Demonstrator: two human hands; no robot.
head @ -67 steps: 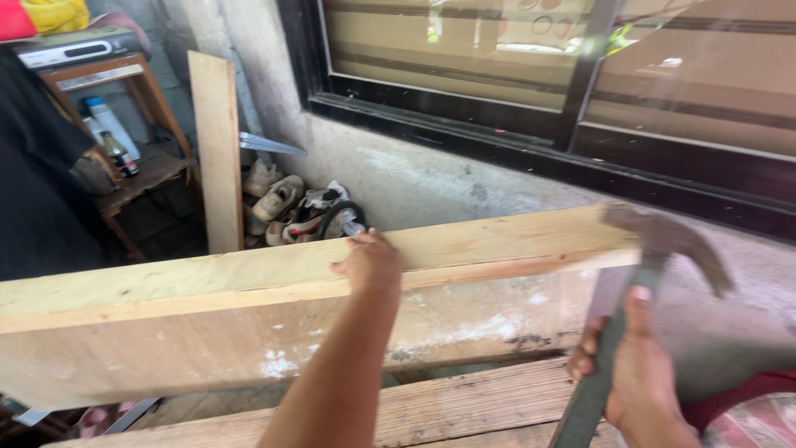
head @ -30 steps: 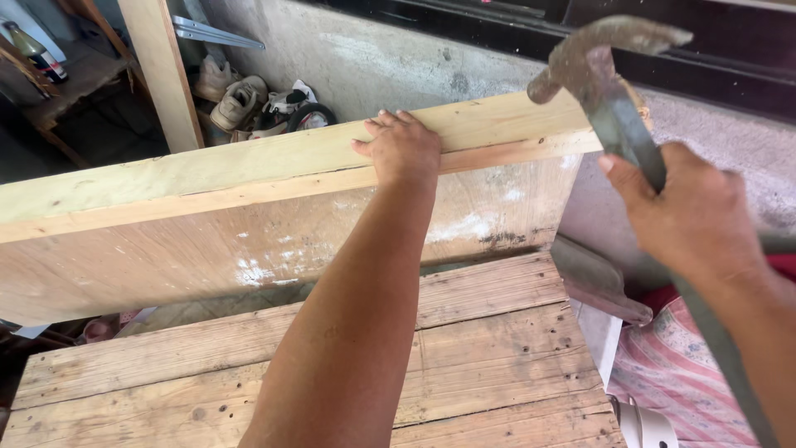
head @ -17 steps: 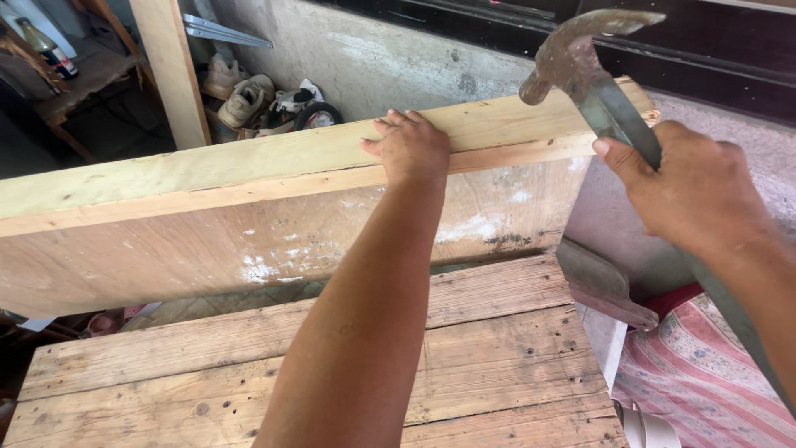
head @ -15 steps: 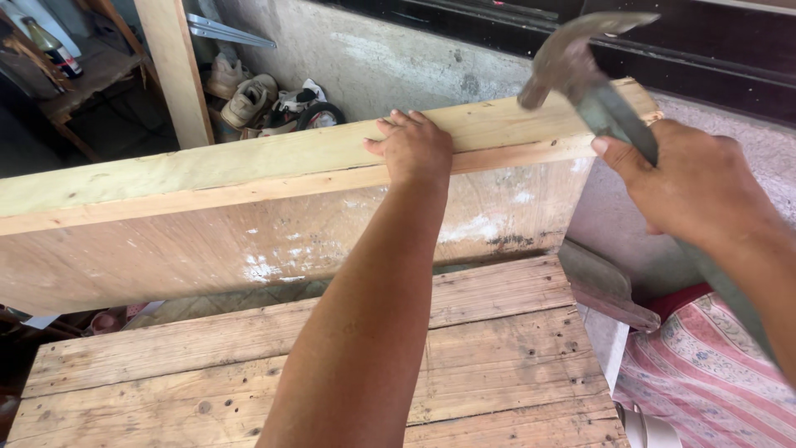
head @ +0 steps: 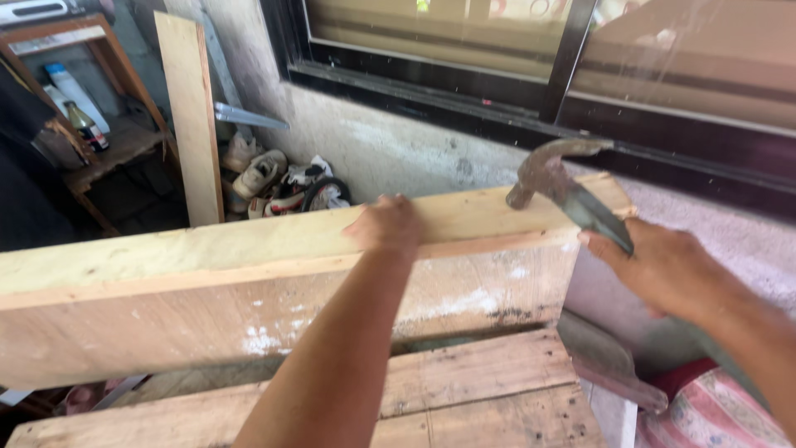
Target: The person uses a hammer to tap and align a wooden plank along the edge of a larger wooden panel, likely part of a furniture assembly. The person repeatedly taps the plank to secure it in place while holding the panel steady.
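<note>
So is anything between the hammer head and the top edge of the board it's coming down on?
Nothing visible. The hammer, gripped in the right hand, hangs just over the board's top edge. The left hand rests on that edge off to the side, apart from the hammer head.

The hammer (head: 554, 176) is motion-blurred, its handle hidden in the right hand (head: 659, 270)

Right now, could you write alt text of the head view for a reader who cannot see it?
A right hand holds a hammer with its head low over the top edge of a wooden board, while the left hand rests on that edge. A window is behind.
</note>
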